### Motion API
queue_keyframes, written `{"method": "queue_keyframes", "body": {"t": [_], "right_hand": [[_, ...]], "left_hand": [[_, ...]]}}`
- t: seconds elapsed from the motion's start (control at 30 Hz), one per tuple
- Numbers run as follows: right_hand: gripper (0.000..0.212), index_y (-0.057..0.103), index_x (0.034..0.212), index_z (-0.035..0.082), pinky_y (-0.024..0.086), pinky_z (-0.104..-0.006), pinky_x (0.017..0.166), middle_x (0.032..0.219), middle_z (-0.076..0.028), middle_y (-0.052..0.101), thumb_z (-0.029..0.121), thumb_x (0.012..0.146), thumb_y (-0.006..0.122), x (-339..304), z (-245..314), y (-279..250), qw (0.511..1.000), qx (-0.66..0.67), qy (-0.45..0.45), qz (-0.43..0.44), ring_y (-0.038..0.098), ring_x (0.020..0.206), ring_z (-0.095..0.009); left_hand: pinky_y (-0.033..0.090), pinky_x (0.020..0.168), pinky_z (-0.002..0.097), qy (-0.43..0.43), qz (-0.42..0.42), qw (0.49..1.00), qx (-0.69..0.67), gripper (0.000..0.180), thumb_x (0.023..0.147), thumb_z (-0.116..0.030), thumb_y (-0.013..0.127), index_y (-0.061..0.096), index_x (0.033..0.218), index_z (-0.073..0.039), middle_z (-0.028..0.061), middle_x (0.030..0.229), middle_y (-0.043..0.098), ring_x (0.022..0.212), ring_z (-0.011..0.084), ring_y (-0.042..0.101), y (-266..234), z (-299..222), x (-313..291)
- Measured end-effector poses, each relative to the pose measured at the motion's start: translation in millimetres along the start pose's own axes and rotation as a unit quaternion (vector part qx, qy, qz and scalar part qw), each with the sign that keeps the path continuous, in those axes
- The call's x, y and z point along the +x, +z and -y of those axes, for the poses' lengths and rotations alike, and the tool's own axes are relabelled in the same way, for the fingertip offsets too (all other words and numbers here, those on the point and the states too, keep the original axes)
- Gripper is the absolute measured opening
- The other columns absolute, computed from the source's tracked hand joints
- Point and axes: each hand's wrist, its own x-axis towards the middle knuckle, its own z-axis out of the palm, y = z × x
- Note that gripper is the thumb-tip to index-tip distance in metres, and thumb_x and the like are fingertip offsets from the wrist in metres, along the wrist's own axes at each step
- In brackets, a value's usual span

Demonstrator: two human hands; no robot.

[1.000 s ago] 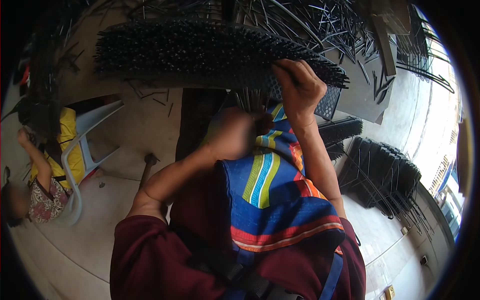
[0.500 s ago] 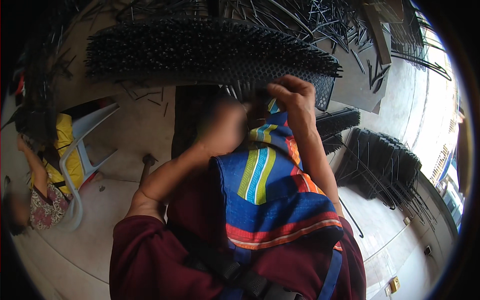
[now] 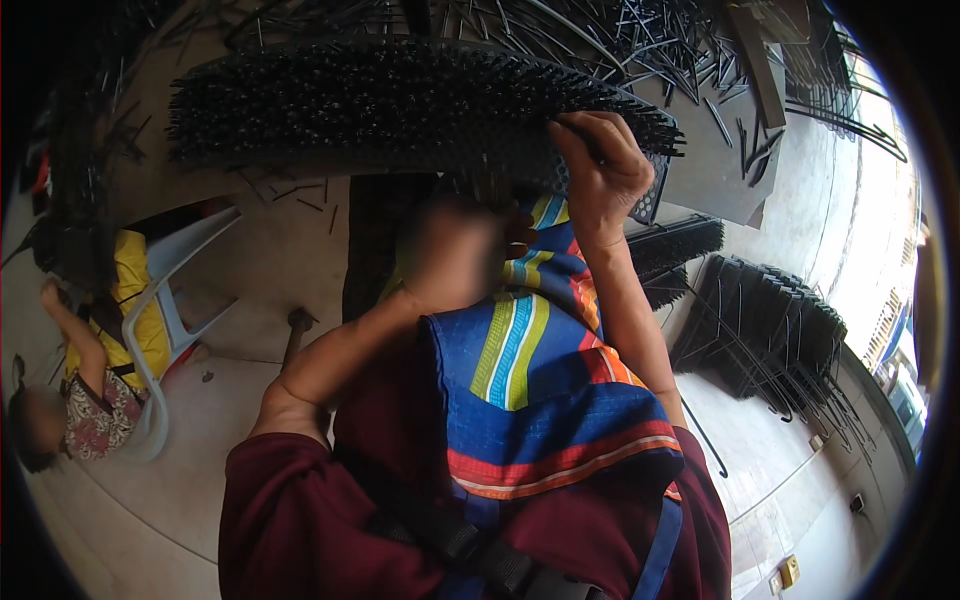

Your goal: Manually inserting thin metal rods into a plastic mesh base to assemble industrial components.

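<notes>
A long black perforated panel [image 3: 560,180] lies across in front of me, and dense black bristle-like strips [image 3: 380,105] stand up out of most of its holes. My right hand [image 3: 605,165] is over the panel's right part, thumb and fingers pinched together. What they pinch, if anything, is too small to make out. Closer to my body, my left hand [image 3: 455,255] is largely blurred. A bundle of short black strips [image 3: 490,188] sticks up from its curled fingers, just before the panel's near edge. Below the hands a colourful striped apron [image 3: 560,390] covers my lap.
Loose black strips [image 3: 690,50] are heaped behind the panel. At the right, finished-looking black brush pieces [image 3: 760,325] with long rods are stacked on the floor. A hammer-like tool [image 3: 297,325] is near my left arm. Another person [image 3: 95,400] sits left by a pale blue chair [image 3: 150,330].
My right hand has moved up and away from the left hand, onto the bristled panel, with its fingers pinched. The left hand has stayed nearly in place with the strips.
</notes>
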Motion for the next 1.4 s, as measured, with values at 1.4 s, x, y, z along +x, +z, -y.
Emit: {"method": "queue_keyframes", "body": {"t": [1.4], "right_hand": [[0.013,0.064,0.067,0.0,0.035,-0.0236,0.046,0.058,0.0,0.056,0.007,0.074,0.072,-19.1,9.3,-27.9,0.889,0.084,0.357,0.272,0.048,0.053,-0.005]], "left_hand": [[0.059,0.075,0.0373,-0.015,0.059,0.998,-0.011,0.026,0.085,0.001,0.056,0.061,0.111,0.0,0.0143,0.096,0.068,0.084,0.0255,0.068,1.1,4.9,1.3]]}}
